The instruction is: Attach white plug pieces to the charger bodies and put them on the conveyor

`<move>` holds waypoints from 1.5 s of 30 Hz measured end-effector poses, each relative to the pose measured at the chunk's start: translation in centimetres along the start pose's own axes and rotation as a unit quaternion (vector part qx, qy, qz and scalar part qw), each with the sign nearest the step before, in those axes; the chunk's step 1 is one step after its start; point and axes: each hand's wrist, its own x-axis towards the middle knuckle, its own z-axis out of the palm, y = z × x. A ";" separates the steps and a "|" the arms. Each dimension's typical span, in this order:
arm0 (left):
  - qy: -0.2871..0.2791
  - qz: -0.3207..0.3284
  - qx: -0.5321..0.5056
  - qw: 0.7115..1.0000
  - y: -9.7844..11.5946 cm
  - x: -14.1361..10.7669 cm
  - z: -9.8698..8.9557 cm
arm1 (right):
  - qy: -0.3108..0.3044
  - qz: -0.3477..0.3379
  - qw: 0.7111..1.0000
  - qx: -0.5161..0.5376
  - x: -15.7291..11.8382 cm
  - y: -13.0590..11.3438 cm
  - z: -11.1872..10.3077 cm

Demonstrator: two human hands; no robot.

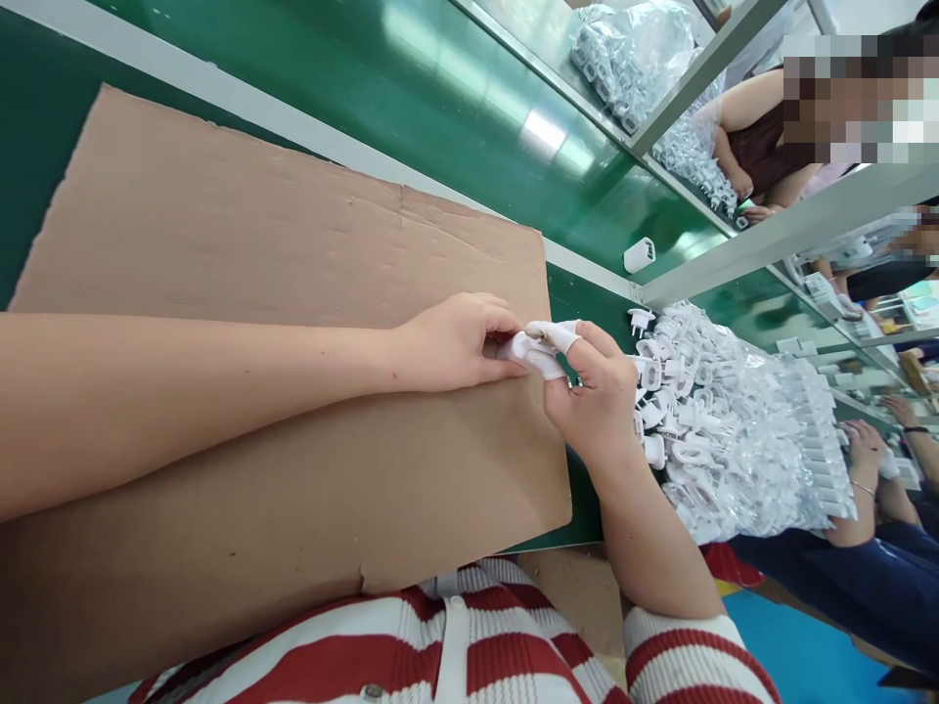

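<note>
Both my hands meet above the right end of a brown cardboard sheet [293, 254]. Between them is a small white plastic charger part [519, 346], mostly hidden by fingers. My left hand [459, 340] pinches its left side with thumb and fingertips. White coverings wrap the thumb and a finger of my right hand [598, 381], which closes on the part from the right. Just beyond that hand lies a heap of white plug pieces [690, 401], some with metal pins showing, spread over and in clear plastic bags.
A white charger block [639, 255] stands on the green work surface [469, 117] beside a grey metal post [792, 235]. Across the bench, a co-worker's arm [734, 147] is near bagged white parts [638, 59]. Another person's hands [870, 450] are at far right.
</note>
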 end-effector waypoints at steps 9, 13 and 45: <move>0.021 -0.005 0.014 1.000 0.4 -0.4 0.4 | -0.003 0.073 0.997 -0.002 -0.4 -0.9 0.8; 0.005 -0.038 -0.031 0.999 0.5 -0.2 0.4 | -0.021 0.100 0.987 0.123 0.0 0.9 0.0; 0.027 -0.111 0.210 0.971 -5.4 23.1 1.0 | -0.063 0.232 0.938 0.250 -0.2 6.5 -1.7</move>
